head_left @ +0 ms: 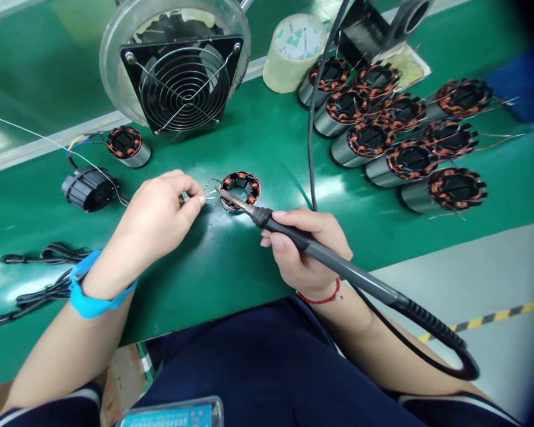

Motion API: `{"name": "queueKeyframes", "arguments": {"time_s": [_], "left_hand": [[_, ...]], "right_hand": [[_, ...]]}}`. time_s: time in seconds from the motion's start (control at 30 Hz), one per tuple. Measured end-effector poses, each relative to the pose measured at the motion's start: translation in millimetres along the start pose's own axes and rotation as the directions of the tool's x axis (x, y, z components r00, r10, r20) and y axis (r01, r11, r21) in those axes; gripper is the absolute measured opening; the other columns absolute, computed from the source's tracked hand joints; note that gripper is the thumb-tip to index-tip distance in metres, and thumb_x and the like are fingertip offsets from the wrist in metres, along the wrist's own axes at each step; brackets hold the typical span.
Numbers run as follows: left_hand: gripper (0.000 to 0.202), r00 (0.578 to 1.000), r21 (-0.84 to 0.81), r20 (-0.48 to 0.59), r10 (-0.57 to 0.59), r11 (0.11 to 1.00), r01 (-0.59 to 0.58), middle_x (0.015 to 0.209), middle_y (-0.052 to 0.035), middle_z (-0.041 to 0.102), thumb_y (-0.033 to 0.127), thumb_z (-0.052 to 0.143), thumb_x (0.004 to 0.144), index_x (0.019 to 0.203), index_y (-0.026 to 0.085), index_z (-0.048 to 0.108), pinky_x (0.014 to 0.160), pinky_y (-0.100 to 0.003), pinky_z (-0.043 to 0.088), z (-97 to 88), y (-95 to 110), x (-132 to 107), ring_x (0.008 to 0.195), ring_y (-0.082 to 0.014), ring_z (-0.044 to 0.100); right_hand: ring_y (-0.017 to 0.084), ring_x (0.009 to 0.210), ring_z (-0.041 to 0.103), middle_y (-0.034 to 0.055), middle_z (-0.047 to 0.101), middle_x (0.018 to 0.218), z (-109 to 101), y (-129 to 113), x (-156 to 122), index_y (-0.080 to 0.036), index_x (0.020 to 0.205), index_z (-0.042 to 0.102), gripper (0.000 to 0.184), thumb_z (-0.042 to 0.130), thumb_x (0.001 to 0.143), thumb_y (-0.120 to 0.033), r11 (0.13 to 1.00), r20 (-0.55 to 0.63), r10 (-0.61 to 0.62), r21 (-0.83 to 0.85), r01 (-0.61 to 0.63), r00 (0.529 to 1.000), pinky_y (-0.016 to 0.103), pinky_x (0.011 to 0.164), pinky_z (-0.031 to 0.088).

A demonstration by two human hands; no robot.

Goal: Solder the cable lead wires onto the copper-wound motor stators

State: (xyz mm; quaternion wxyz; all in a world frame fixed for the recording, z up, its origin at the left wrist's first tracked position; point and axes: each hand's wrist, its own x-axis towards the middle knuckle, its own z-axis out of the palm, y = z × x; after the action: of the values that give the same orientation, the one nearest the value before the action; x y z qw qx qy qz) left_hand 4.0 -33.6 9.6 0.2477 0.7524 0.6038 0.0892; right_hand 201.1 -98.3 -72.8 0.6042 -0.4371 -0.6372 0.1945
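Observation:
My right hand (309,246) is closed round the handle of a soldering iron (333,264). The iron points left, and its metal tip lies near the wire ends beside a motor stator (252,178). That stator stands on the green bench, a ring with copper windings and black insulation. On its left, my left hand (164,204) pinches thin wires (210,198) between thumb and forefinger, close to the iron's tip. Whether tip and wires touch, I cannot tell. A black motor housing (90,188) and another stator (127,146) with coloured leads sit left of my left hand.
Several wound stators (412,163) stand grouped at the right. A fan with a wire guard (187,89) is at the back, beside a tape roll (293,53). Black cables (48,290) lie at the left. The iron's cord (465,362) loops over my right forearm.

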Motion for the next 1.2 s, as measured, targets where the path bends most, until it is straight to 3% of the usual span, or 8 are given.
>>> {"name": "queueKeyframes", "arguments": {"time_s": [0.37,0.73,0.9,1.2], "left_hand": [[0.012,1.000,-0.026,-0.018,0.007,1.000,-0.008,0.077,-0.0018,0.063,0.019,0.058,0.082,0.073,0.019,0.065,0.070,-0.030,0.040,1.5,-0.2,0.3,0.068,-0.0166,0.053],[0.014,0.999,-0.057,-0.041,-0.010,0.998,0.008,0.072,-0.0009,0.062,0.026,0.056,0.083,0.075,0.019,0.064,0.064,-0.029,0.040,1.1,-4.7,0.4,0.066,-0.0156,0.054],[0.013,0.999,-0.052,-0.044,-0.008,0.999,0.005,0.072,-0.0009,0.063,0.024,0.056,0.083,0.076,0.018,0.065,0.064,-0.029,0.040,0.5,-3.3,0.8,0.066,-0.0149,0.054],[0.013,0.999,-0.023,-0.035,-0.002,1.000,0.002,0.073,-0.0005,0.064,0.023,0.056,0.083,0.077,0.018,0.066,0.064,-0.029,0.040,0.0,-2.6,2.1,0.063,-0.0138,0.053]], "right_hand": [[0.018,0.066,0.072,0.0023,0.074,0.081,1.8,-1.4,0.2,-0.026,0.107,0.063,0.020,0.064,0.088,-0.027,0.998,0.063,-0.035,0.057,0.032,0.997,0.032,0.059,0.062],[0.022,0.064,0.071,0.0032,0.073,0.080,-0.5,0.6,-5.6,-0.030,0.108,0.065,0.019,0.063,0.089,-0.034,1.000,0.017,0.027,0.012,-0.027,1.000,0.038,0.059,0.062],[0.020,0.066,0.071,0.0036,0.074,0.084,0.3,2.2,-4.4,-0.028,0.112,0.064,0.025,0.065,0.088,-0.027,0.997,0.048,0.000,0.074,-0.004,0.999,0.037,0.059,0.062],[0.018,0.061,0.068,0.0024,0.071,0.079,0.3,3.1,-0.6,-0.025,0.115,0.066,0.028,0.065,0.087,-0.025,0.994,0.004,-0.055,0.092,0.054,0.998,0.033,0.054,0.058]]}}
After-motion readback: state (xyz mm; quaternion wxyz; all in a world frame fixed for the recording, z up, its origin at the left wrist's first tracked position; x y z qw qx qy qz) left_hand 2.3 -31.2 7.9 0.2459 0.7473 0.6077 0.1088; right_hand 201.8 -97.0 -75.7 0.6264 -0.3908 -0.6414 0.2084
